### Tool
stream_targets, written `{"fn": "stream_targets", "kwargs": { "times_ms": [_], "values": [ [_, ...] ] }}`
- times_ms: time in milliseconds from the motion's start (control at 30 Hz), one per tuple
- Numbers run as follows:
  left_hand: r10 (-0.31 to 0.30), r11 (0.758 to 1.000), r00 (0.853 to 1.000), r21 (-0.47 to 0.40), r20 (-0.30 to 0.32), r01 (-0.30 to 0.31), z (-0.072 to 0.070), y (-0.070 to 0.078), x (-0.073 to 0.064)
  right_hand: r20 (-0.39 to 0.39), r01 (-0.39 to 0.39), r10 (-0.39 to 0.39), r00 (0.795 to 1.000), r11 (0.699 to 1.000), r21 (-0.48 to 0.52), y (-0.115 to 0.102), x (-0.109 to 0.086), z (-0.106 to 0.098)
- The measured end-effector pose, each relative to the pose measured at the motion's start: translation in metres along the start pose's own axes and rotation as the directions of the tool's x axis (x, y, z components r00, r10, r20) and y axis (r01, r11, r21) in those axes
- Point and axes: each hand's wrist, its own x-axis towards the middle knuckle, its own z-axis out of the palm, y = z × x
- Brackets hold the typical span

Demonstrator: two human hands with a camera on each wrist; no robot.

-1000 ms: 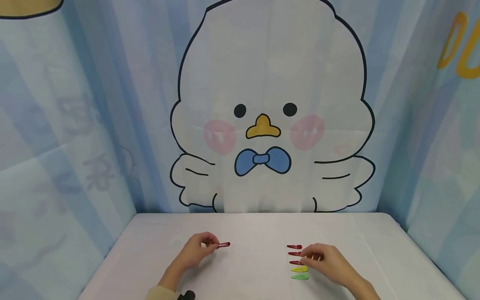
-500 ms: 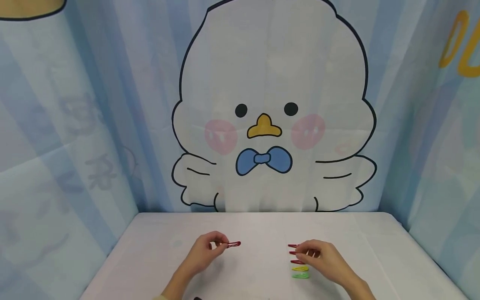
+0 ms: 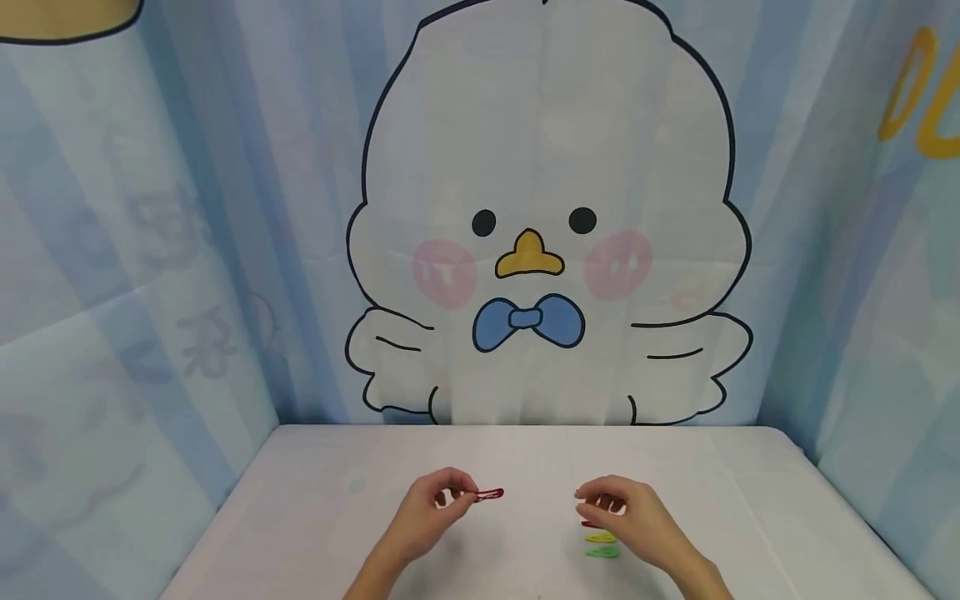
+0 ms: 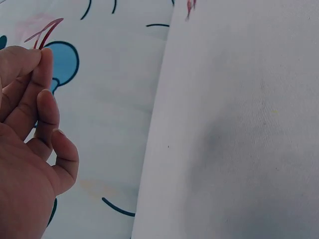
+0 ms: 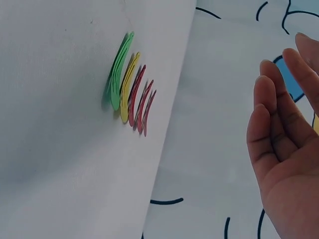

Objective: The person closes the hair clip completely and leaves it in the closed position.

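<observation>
My left hand (image 3: 430,515) pinches a red snap hair clip (image 3: 491,494) between thumb and index finger, above the table left of centre. In the left wrist view that clip (image 4: 47,32) shows two spread prongs. Opposite it, my right hand (image 3: 637,518) hovers over a column of clips, holding nothing, fingers relaxed and thumb apart. The right wrist view shows the column: a green clip (image 5: 118,74), a yellow clip (image 5: 129,92) and three red clips (image 5: 137,97), side by side on the table. In the head view the right hand hides the farther red ones.
The white table (image 3: 360,454) ends at a curtain (image 3: 540,150) printed with a cartoon bird. More curtain (image 3: 112,333) hangs along the left side and the right side.
My left hand has moved right with the red hair clip, toward the middle. The right hand has shifted slightly left and away from me over the clips, covering more of the red ones.
</observation>
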Motion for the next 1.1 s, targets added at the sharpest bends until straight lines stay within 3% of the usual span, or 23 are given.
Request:
{"fn": "stream_targets", "kwargs": {
  "times_ms": [533, 1100],
  "values": [
    [0.05, 0.997, 0.999, -0.067, 0.02, -0.049, 0.018, 0.016, -0.003, -0.036, 0.047, -0.046, 0.998, 0.999, 0.027, -0.018, 0.002, 0.015],
    [0.064, 0.997, 0.998, -0.049, 0.027, -0.063, 0.029, 0.018, -0.004, -0.074, 0.143, -0.135, 0.988, 0.984, 0.109, -0.034, 0.002, 0.031]
  ]
}}
